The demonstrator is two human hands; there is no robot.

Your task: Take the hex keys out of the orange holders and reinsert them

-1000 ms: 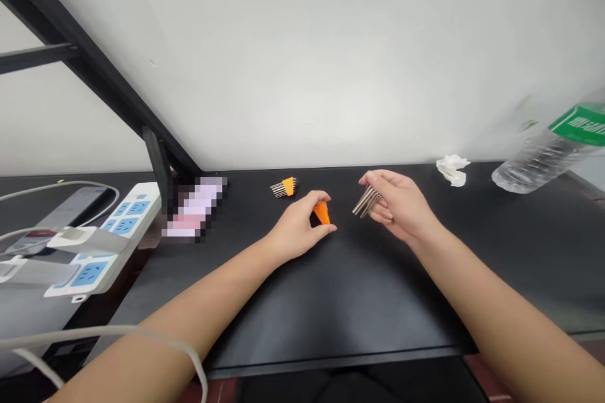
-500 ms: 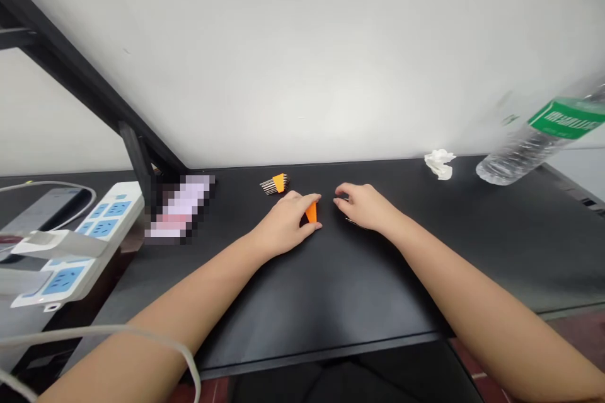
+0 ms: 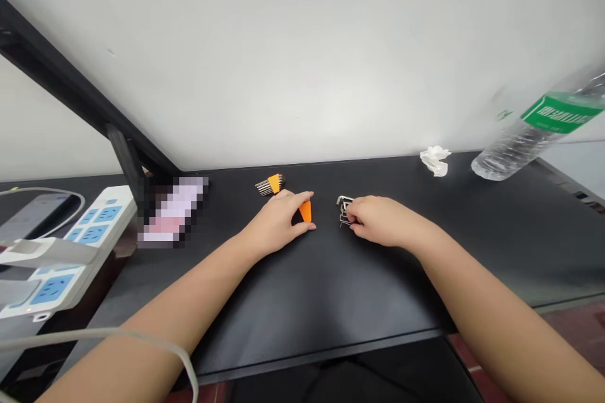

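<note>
- Hands first, in the head view: the left hand (image 3: 276, 220) is low over the black table (image 3: 307, 296), with its thumb and pointing finger spread wide in a curve
- Between that finger and thumb is an orange holder (image 3: 306, 210); part of it is hidden, so I cannot tell if the left hand pinches it
- The right hand (image 3: 380, 220) has its fingers curled in, pinching some bent metal keys (image 3: 345, 203); the ends stick out on the side that faces the left hand
- The metal keys are near the orange holder but apart from it, with a bit of black table between them
- Just past the left hand, close to the wall (image 3: 307, 62), lies a second key set (image 3: 274, 184), with thin metal keys going through an orange piece
- Far over on the right, a crumpled white tissue (image 3: 435, 161) sits by the wall, and a clear bottle (image 3: 529, 132) with a green label leans over
- Over on the left are a blurred pink and white patch (image 3: 172, 210), a black frame (image 3: 85, 94), a white power strip (image 3: 111, 201) with blue sockets, and a phone (image 3: 31, 217)
- A pale cable (image 3: 108, 332) crosses in front of the left arm
</note>
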